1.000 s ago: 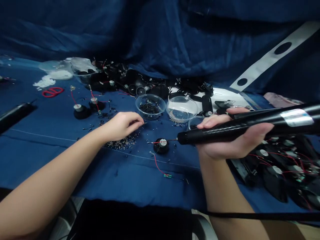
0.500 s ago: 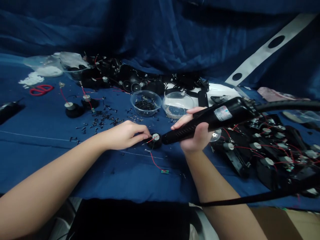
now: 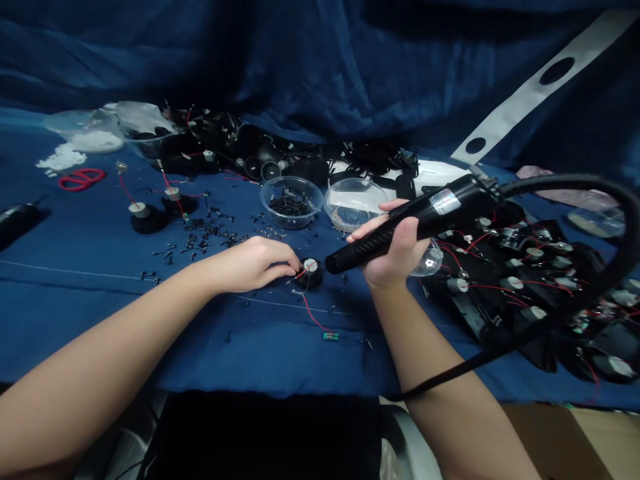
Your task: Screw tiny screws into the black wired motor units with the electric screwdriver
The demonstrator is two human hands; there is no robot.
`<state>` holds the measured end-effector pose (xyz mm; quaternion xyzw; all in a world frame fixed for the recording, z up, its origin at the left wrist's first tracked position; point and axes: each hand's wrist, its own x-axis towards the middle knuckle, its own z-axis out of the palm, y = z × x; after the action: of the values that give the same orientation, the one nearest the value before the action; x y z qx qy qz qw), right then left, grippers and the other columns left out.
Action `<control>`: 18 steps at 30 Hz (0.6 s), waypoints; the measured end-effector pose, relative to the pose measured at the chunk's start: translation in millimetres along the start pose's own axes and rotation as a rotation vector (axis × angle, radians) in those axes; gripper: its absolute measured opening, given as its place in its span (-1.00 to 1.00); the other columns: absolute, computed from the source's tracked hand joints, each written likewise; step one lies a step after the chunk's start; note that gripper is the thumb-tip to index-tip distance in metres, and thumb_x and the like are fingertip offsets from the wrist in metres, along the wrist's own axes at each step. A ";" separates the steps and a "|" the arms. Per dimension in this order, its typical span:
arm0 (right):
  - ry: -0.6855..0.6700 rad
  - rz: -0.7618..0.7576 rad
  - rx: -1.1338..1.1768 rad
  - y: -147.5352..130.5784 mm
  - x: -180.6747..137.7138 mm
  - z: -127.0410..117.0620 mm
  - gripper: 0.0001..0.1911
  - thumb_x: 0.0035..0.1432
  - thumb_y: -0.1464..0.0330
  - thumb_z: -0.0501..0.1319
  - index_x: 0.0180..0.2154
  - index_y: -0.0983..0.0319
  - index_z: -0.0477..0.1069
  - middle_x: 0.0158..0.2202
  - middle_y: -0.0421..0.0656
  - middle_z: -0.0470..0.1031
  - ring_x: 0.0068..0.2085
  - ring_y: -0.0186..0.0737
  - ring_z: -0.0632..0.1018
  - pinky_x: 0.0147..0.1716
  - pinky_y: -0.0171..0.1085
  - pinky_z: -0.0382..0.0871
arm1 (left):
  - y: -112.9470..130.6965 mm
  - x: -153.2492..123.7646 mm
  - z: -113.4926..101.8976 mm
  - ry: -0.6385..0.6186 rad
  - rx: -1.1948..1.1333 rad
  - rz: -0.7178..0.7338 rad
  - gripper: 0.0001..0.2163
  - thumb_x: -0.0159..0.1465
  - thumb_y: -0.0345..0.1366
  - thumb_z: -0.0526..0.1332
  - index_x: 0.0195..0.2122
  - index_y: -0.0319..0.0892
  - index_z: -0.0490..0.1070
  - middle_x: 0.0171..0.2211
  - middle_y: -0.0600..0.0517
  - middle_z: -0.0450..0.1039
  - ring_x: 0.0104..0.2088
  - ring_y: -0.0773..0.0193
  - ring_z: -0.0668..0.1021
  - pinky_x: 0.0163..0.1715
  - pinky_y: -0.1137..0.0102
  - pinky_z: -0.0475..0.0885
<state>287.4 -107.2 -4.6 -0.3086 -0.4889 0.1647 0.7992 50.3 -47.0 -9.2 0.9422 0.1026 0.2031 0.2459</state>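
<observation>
My left hand [image 3: 253, 265] pinches a small round black unit [image 3: 309, 273] with its fingertips. The unit has a pale top and a red wire [image 3: 313, 317] that runs down to a small green part [image 3: 330, 336]. My right hand [image 3: 395, 250] grips a black corded electric screwdriver [image 3: 425, 217], its tip [image 3: 333, 265] just short of the unit. The fingers hide part of the tool's barrel, and my left fingers cover one edge of the unit.
On the blue cloth stand a clear bowl of black screws [image 3: 290, 202] and a bowl of tiny metal parts [image 3: 354, 205]. Loose screws [image 3: 210, 237] lie scattered nearby. Several wired black units [image 3: 505, 293] are heaped at right. Red-handled scissors [image 3: 83, 179] and another black screwdriver [image 3: 17, 223] lie at left.
My left hand has moved right from the loose screws and taken hold of the round unit. The screwdriver tip has come close to the unit, and the view has shifted slightly.
</observation>
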 end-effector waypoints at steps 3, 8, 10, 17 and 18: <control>-0.026 -0.024 -0.033 -2.2 1.1 0.9 -0.63 0.39 -0.06 0.17 -0.14 0.07 0.48 -0.59 -0.30 0.50 -0.64 -0.25 0.51 -0.66 -0.22 0.43 | 6.7 -1.2 -4.2 -0.033 -0.011 -0.017 -0.87 0.51 -0.31 0.23 -0.08 -0.14 0.60 -0.16 0.02 0.71 -0.19 0.28 0.72 -0.14 0.42 0.56; -0.033 0.009 -0.040 -2.0 0.9 2.0 -0.60 0.35 -0.12 0.18 -0.13 0.04 0.44 -0.60 -0.32 0.48 -0.64 -0.24 0.52 -0.65 -0.21 0.42 | 17.0 1.7 0.8 -0.049 0.117 0.030 -0.81 0.54 -0.32 0.16 -0.12 -0.17 0.57 -0.19 -0.01 0.65 -0.18 0.24 0.67 -0.11 0.38 0.53; -0.029 0.012 -0.032 -2.2 0.8 2.1 -0.61 0.34 -0.12 0.20 -0.14 0.04 0.44 -0.60 -0.33 0.49 -0.65 -0.25 0.51 -0.64 -0.21 0.42 | 19.8 3.3 4.8 -0.076 0.212 0.051 -0.78 0.56 -0.32 0.11 -0.14 -0.17 0.56 -0.21 -0.03 0.61 -0.19 0.22 0.64 -0.12 0.35 0.51; -0.032 0.050 -0.062 -5.7 1.0 3.5 -0.56 0.27 -0.17 0.22 -0.16 0.03 0.42 -0.62 -0.34 0.47 -0.64 -0.20 0.54 -0.62 -0.16 0.49 | 26.0 6.0 9.5 -0.067 0.485 0.139 -0.79 0.52 -0.42 0.11 -0.20 -0.16 0.52 -0.27 0.00 0.55 -0.32 0.22 0.56 -0.24 0.33 0.46; -0.030 0.050 -0.067 -5.9 0.9 3.7 -0.56 0.27 -0.18 0.22 -0.16 0.03 0.41 -0.63 -0.35 0.47 -0.65 -0.20 0.54 -0.63 -0.16 0.48 | 26.5 6.2 9.4 -0.070 0.509 0.146 -0.80 0.52 -0.42 0.11 -0.20 -0.16 0.52 -0.28 0.00 0.55 -0.33 0.21 0.55 -0.25 0.32 0.46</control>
<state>284.3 -110.0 1.2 -0.3447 -0.4984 0.1728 0.7765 62.4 -71.9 -1.2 0.9850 0.0735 0.1554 -0.0109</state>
